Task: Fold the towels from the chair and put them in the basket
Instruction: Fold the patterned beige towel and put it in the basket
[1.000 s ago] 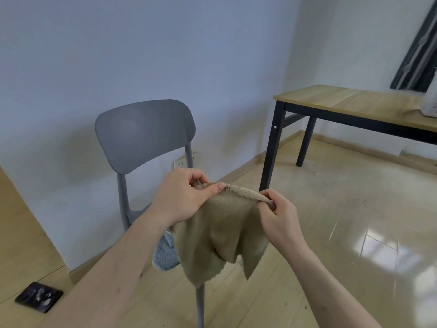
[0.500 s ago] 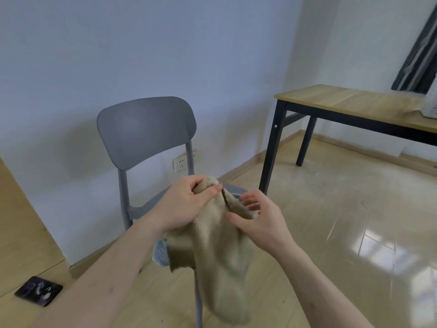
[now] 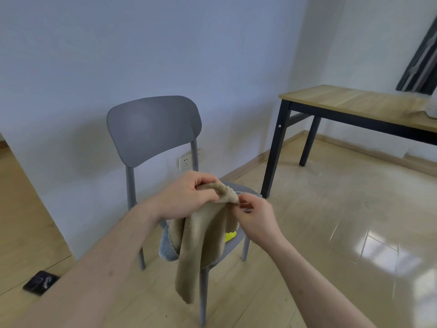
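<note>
A beige towel [image 3: 201, 242] hangs folded lengthwise in front of the grey chair [image 3: 153, 129]. My left hand [image 3: 186, 197] grips its bunched top edge. Just to the right, my right hand [image 3: 255, 216] pinches the towel's top corner between thumb and fingers. On the chair seat behind the beige towel lie a blue towel [image 3: 166, 249] and a yellow towel [image 3: 230, 236], both mostly hidden. No basket is in view.
A wooden table with black legs [image 3: 354, 107] stands at the right, with a white object [image 3: 431, 110] at its far edge. A dark phone-like object [image 3: 40, 282] lies on the floor at the left. A wall socket [image 3: 185, 160] sits behind the chair.
The towel was stretched wide between both hands; the hands came together, doubling it over. Now it hangs long and narrow from my left hand, and my right hand pinches the top corner.
</note>
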`<state>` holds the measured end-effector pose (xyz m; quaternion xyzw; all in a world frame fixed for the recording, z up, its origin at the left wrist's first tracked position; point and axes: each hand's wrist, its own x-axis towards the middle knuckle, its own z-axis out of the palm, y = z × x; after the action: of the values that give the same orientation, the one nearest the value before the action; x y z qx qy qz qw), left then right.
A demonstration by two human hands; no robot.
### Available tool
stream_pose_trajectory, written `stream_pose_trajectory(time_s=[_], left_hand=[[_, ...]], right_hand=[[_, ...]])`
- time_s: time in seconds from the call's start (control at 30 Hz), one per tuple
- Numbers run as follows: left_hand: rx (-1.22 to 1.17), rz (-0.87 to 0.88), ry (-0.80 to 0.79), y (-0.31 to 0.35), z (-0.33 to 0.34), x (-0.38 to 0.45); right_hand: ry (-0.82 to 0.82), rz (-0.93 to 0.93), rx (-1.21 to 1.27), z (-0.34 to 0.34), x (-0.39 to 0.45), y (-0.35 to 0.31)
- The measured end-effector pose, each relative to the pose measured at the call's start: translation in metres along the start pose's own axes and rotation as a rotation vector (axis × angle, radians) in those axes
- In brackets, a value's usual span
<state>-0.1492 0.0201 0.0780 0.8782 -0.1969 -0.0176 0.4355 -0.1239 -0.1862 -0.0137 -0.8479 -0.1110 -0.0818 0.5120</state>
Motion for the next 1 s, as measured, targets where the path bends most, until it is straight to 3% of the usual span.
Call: stream_pose_trajectory(time_s=[0.17,0.27,0.37,0.53,0.7,1.0], left_hand=[[0.151,0.004,0.088,0.021,-0.041,-0.016],[0.205,0.018,0.074,0.037,-0.063,-0.023],[0.247,0.016,0.075,0.048,-0.074,-0.023],[0.385,-0.038,0.202,0.034,-0.080,-0.003],[0.521,-0.134,0.229,-0.011,-0.067,0.031],[0.504,-0.225,0.421,-0.083,-0.050,0.100]], right_hand=[[-0.060,0.029,-0.025,-0.047,0.000,-0.030],[-0.171,-0.008,-0.104,-0.075,0.000,-0.060],[-0.178,-0.027,-0.161,-0.091,0.004,-0.082],[-0.060,-0.012,-0.208,-0.090,0.025,-0.075],[-0.006,-0.006,-0.369,-0.068,0.059,-0.042],[0.222,0.013,-0.389,-0.039,0.127,0.009]])
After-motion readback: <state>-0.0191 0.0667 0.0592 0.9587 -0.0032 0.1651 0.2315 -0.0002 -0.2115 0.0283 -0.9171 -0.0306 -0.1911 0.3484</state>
